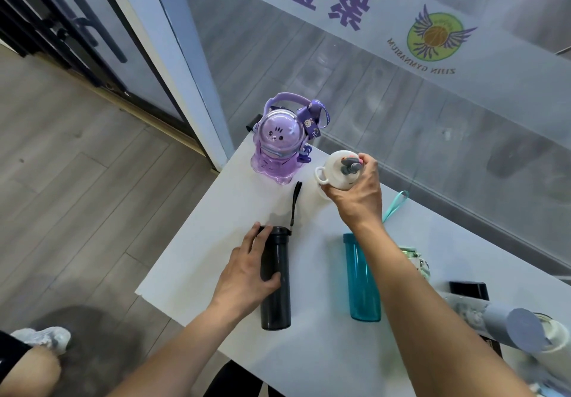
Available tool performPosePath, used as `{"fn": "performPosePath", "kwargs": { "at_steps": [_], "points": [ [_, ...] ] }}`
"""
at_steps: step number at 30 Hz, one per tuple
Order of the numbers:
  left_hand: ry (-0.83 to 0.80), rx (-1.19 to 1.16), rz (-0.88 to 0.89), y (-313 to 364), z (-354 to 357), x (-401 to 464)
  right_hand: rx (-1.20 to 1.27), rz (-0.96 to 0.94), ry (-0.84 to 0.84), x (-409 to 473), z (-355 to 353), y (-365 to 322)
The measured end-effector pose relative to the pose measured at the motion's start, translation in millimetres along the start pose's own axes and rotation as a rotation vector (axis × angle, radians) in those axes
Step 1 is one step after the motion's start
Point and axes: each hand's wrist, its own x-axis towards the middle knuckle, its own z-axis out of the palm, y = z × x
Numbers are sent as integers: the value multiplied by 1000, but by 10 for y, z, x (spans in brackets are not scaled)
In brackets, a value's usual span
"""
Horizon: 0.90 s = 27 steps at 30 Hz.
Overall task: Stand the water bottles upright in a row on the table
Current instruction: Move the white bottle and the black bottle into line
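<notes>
A purple bunny bottle (278, 146) stands upright at the far corner of the white table (309, 350). To its right my right hand (358, 192) grips a white bottle (335, 169) from above, upright on or just over the table. A black bottle (275, 288) lies flat with its strap stretched away from me; my left hand (247, 273) is wrapped around its upper half. A teal bottle (361, 279) lies flat under my right forearm. At the right edge lie a grey-blue bottle (506, 322) and a pale green one (417, 260).
A glass wall with purple lettering and a round logo (435, 35) runs behind the table. Wood floor (77, 165) lies to the left, with a foot in a light shoe (43, 338) at lower left. A black box (468, 290) sits near the right edge.
</notes>
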Motion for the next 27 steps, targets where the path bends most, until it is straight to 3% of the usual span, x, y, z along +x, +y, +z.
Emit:
{"fn": "performPosePath", "kwargs": {
  "at_steps": [14,27],
  "points": [
    [-27,13,2,45,13,-54,-50,-9,39,-65,-14,55],
    [-77,31,-32,200,78,-67,-99,47,-61,-106,-138,-42]
  ]
}}
